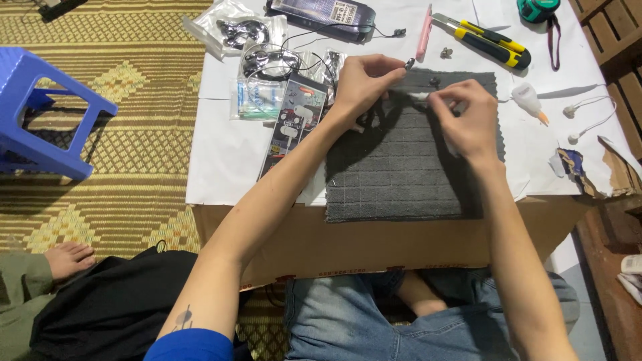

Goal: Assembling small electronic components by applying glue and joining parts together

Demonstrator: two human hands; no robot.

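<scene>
Left hand [364, 80] pinches small dark part [409, 63] at fingertips. Right hand [465, 110] just beside, to right, fingers narrowed on white piece [420, 96]. Both over far edge of grey cloth [401, 167].

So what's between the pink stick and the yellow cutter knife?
In the head view, a small dark screw-like bit lies on the white paper between the pink stick and the yellow cutter knife.
</scene>
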